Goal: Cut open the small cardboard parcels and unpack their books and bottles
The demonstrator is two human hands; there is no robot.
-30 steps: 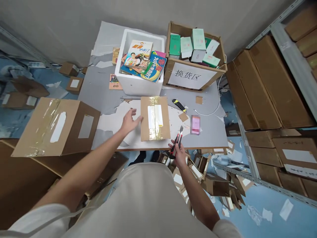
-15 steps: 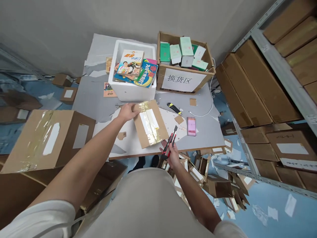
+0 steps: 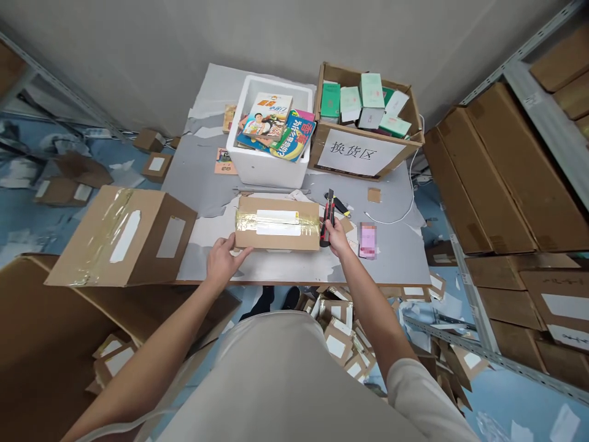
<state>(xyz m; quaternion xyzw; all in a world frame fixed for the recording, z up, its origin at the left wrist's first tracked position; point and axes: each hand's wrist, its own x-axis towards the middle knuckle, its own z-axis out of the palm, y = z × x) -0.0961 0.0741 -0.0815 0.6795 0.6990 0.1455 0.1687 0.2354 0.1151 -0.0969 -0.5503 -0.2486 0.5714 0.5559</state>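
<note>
A taped cardboard box (image 3: 278,240) with white labels lies lengthwise across the table in front of me. My left hand (image 3: 223,258) grips its near left corner, the thumb along the front and the fingers at the end. At the box's right end is my right hand (image 3: 337,236), closed around a red and black utility knife (image 3: 327,218). The knife's blade points away from me. Just behind it lies a second, black and yellow cutter (image 3: 341,206), partly hidden. A pink-screened phone (image 3: 367,240) rests to the right of my right hand.
Behind the box stand a white foam box (image 3: 269,175) of books and a carton (image 3: 315,150) of green boxes. A large taped carton (image 3: 101,245) is at the left. Shelves with cartons (image 3: 510,178) rise at right; box scraps (image 3: 340,337) litter the floor.
The box has turned from a slant to lie level across the table. My left hand has shifted to its near left corner. My right hand, with the knife, has moved up beside its right end.
</note>
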